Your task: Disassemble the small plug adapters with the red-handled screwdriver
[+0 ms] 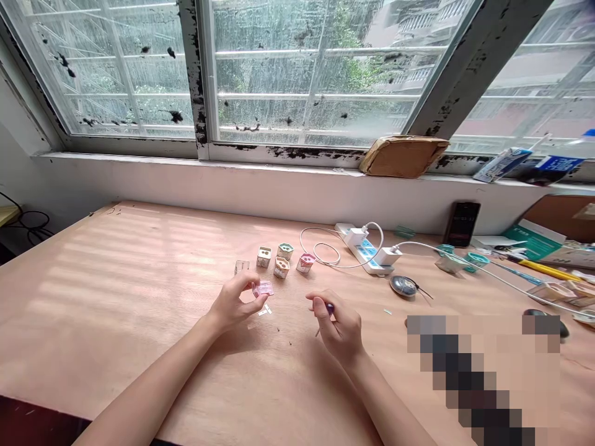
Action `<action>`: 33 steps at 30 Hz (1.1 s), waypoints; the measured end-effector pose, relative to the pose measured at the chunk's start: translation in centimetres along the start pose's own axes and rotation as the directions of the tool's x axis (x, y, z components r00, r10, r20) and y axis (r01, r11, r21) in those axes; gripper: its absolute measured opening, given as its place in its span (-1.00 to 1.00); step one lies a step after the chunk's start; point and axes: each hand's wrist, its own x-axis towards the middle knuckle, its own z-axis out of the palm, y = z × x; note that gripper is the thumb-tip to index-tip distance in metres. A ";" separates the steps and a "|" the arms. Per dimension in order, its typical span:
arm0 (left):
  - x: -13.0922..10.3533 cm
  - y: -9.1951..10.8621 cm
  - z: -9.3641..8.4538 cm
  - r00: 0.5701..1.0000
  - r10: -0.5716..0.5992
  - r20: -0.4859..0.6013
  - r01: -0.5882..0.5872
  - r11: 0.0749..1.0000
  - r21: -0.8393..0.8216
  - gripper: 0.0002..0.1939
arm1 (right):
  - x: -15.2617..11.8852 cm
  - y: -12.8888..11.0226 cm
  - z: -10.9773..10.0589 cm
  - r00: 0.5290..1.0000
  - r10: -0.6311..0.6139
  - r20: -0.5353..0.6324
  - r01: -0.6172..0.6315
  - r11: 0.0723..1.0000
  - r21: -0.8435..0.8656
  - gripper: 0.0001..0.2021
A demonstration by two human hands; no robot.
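My left hand (238, 301) pinches a small, flat pink piece (264, 288) between thumb and fingers, just above the table. My right hand (341, 325) is closed around a small tool with a dark, rounded handle (330, 308). A thin shaft shows below the fingers, so it looks like a small screwdriver. Beneath my left hand lies a small white piece (264, 310), and tiny dark bits (290, 343) rest between the hands. Past them stand several little patterned boxes: a beige one (263, 257), a green-topped one (285, 251), an orange-topped one (281, 267) and a pink one (305, 263).
Behind the boxes lies a white power strip (367, 251) with chargers and looping cables. A round dark object (403, 286) sits to the right. A phone (462, 223) leans at the wall. Teal cups (476, 261) and a yellow pen-like item (542, 266) are farther right.
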 end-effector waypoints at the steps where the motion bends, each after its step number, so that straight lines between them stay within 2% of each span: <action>1: 0.0 -0.1 0.0 1.000 0.004 0.005 -0.004 1.000 0.006 -0.88 | 0.0 0.1 -0.1 1.000 0.015 -0.005 -0.015 1.000 -0.003 -0.75; 6: 0.1 0.0 -0.2 0.999 0.051 0.015 -0.051 0.998 0.039 -0.89 | -0.1 0.6 -0.2 0.993 0.115 -0.022 -0.117 0.991 -0.068 -0.61; 11: 0.2 0.3 -0.3 0.997 0.079 0.027 -0.081 0.994 0.070 -0.93 | -0.3 0.7 0.0 0.982 0.188 0.001 -0.187 0.981 -0.057 -0.58; 22: 0.3 0.4 -0.4 0.992 0.127 0.018 -0.128 0.989 0.077 -0.97 | -0.6 1.0 0.2 0.987 0.163 0.009 -0.162 0.986 -0.027 -0.62; 28: 0.3 0.5 -0.4 0.989 0.146 0.026 -0.148 0.985 0.090 -0.88 | -0.7 1.1 0.3 0.987 0.160 0.021 -0.159 0.987 -0.022 -0.61; 33: 0.3 0.5 -0.4 0.989 0.146 0.028 -0.148 0.985 0.085 -0.89 | -0.6 1.0 0.3 0.990 0.136 0.033 -0.137 0.991 0.009 -0.63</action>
